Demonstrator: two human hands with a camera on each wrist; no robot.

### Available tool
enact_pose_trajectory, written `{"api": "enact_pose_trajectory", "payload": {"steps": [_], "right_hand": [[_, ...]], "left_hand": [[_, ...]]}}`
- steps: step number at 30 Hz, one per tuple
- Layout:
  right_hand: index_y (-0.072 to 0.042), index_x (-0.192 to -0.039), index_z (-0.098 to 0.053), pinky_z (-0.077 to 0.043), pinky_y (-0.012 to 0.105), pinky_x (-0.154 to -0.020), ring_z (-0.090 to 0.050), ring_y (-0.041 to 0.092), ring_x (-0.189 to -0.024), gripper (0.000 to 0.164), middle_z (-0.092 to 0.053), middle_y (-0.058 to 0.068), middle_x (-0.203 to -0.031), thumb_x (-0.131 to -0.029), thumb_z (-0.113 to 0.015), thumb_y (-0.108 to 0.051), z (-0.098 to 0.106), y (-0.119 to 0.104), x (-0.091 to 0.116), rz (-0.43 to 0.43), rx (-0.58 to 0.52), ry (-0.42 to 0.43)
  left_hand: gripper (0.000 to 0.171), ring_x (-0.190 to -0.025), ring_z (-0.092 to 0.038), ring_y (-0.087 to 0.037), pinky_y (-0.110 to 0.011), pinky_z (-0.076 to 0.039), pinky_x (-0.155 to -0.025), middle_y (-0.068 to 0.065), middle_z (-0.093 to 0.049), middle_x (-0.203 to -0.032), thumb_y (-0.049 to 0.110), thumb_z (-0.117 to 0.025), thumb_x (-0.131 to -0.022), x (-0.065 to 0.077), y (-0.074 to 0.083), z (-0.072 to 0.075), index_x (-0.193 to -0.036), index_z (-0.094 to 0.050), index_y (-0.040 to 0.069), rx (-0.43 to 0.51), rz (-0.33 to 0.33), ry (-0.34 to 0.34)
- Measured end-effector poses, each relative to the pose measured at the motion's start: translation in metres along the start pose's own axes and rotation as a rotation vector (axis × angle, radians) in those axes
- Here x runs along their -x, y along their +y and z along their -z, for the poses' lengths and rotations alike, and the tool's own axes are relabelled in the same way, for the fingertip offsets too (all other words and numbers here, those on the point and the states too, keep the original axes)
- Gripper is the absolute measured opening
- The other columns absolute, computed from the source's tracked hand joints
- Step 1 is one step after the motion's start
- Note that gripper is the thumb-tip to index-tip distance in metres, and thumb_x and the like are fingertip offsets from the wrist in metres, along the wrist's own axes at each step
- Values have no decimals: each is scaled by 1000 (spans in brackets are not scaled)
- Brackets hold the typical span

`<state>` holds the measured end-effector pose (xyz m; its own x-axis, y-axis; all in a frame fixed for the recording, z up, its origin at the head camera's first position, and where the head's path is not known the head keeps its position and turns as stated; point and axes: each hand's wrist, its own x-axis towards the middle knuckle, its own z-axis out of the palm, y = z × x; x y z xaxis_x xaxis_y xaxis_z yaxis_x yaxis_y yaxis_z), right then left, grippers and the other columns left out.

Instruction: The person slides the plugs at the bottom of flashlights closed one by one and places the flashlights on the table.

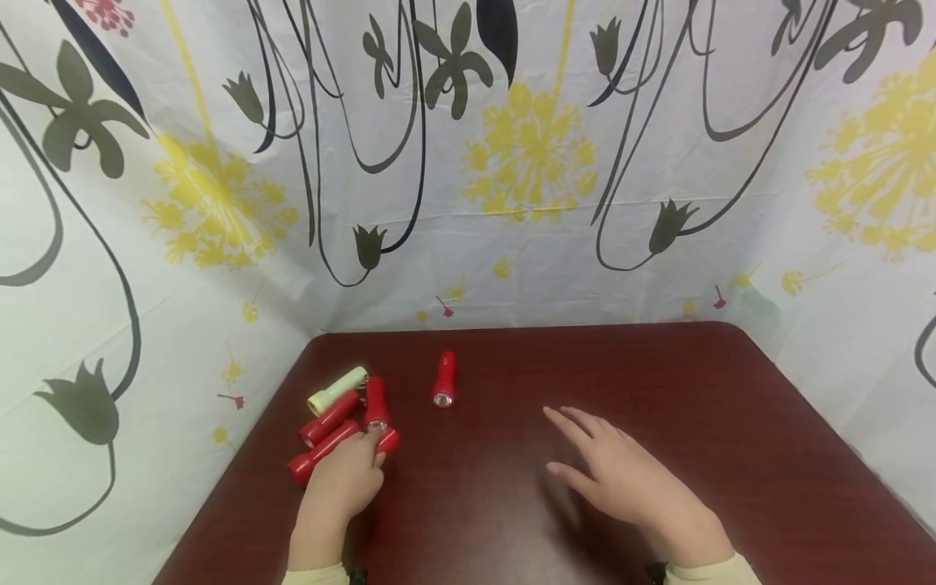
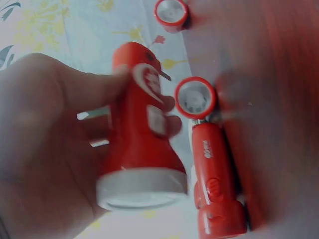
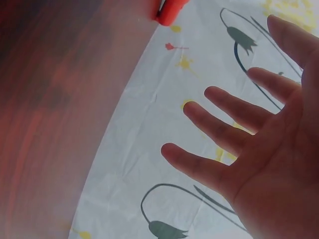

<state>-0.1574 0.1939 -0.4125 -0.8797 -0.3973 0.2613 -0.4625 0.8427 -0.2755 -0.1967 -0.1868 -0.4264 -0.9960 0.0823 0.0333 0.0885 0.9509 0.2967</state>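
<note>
At the left of the table, my left hand (image 1: 347, 478) holds a red flashlight (image 2: 137, 142) with a white lens rim, the thumb on one side and fingertips showing on the other. In the head view that hand covers much of the flashlight. Beside it lie more red flashlights (image 1: 331, 418), among them one with its clear lens facing me (image 1: 375, 400). A pale green flashlight (image 1: 340, 390) with a yellow head lies behind them. My right hand (image 1: 621, 479) is above the table on the right, fingers spread and nothing in it.
A single red flashlight (image 1: 445, 378) lies farther back, apart from the group, lens toward me. The dark reddish-brown table (image 1: 585, 366) has a flower-patterned white cloth (image 1: 526, 276) hanging along its back and sides.
</note>
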Motion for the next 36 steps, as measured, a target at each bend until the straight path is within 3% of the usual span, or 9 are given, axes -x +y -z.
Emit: {"api": "enact_pose_trajectory", "payload": {"steps": [5,9,14,17,21,24,30,36], "right_hand": [[-27,-166,-37,-50,61,-112,-57,36,-143,73,-55,9,-159,-103,-68,-47,5,5,2,1,-17,25],[-28,-167,-35,-50,61,-112,-57,36,-143,74,-54,10,-159,-103,-68,-47,9,10,3,-13,-30,32],[-31,-168,-31,-51,61,-110,-55,38,-145,74,-51,13,-160,-104,-65,-50,14,14,5,-38,-57,21],[-33,-168,-30,-51,61,-111,-53,38,-146,74,-50,12,-161,-105,-63,-51,15,14,5,-43,-71,19],[-35,-168,-31,-51,59,-112,-53,34,-147,73,-51,8,-162,-105,-64,-50,16,13,5,-28,-85,32],[-41,-166,-33,-52,56,-111,-55,30,-146,69,-52,3,-161,-105,-64,-50,16,11,4,-7,-93,42],[-50,-162,-36,-56,49,-107,-60,17,-137,65,-57,-10,-152,-104,-66,-48,17,7,4,42,-72,71],[-52,-160,-38,-60,39,-101,-65,3,-122,69,-63,-21,-137,-101,-73,-44,19,-4,5,118,-51,102]], "left_hand": [[53,-111,-71,-29,-59,-59,-102,-12,-73,-128,28,-75,-96,2,11,2,-142,-63,6,109,-38,51],[49,-96,-70,-20,-50,-63,-94,-4,-76,-115,33,-80,-94,2,16,1,-135,-67,11,179,-72,87],[59,-78,-62,-13,-39,-63,-75,0,-74,-100,38,-90,-83,1,22,1,-133,-66,16,167,-48,95],[56,-76,-62,-13,-38,-62,-74,1,-74,-98,39,-90,-82,1,26,0,-129,-67,19,144,-69,140],[48,-80,-64,-14,-41,-62,-78,0,-76,-101,42,-84,-88,1,35,0,-128,-70,21,144,-149,185],[48,-85,-66,-14,-42,-62,-81,1,-76,-106,44,-80,-92,1,42,1,-133,-68,24,212,-190,161],[47,-100,-67,-12,-43,-62,-94,6,-75,-115,42,-76,-97,3,56,1,-140,-65,26,450,-270,73],[38,-91,-65,-13,-29,-59,-82,7,-71,-102,35,-69,-103,7,67,-2,-139,-63,23,617,-388,-36]]}}
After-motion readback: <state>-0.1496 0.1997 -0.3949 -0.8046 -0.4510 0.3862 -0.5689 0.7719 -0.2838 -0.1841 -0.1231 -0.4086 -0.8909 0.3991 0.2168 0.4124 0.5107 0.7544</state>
